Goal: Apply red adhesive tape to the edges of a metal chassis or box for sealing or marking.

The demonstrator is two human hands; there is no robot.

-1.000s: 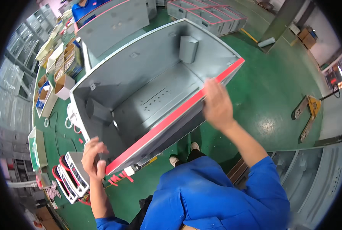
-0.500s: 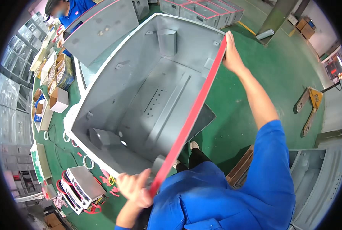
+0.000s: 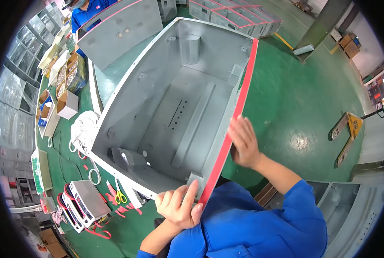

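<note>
Ahead of my left hand (image 3: pixel 179 208) and left of my right hand (image 3: pixel 244 144), the grey box (image 3: pixel 168 107) is lying open-topped, its long axis slanting away rightward.
My left is resting half-curled at the near corner, its grip unclear on my feed; my right is resting loosely spread on the red strip (image 3: pixel 216 170). Smooth, apparently metal walls (image 3: pixel 142 94) are enclosing a slotted bottom (image 3: pixel 164 129).
</note>
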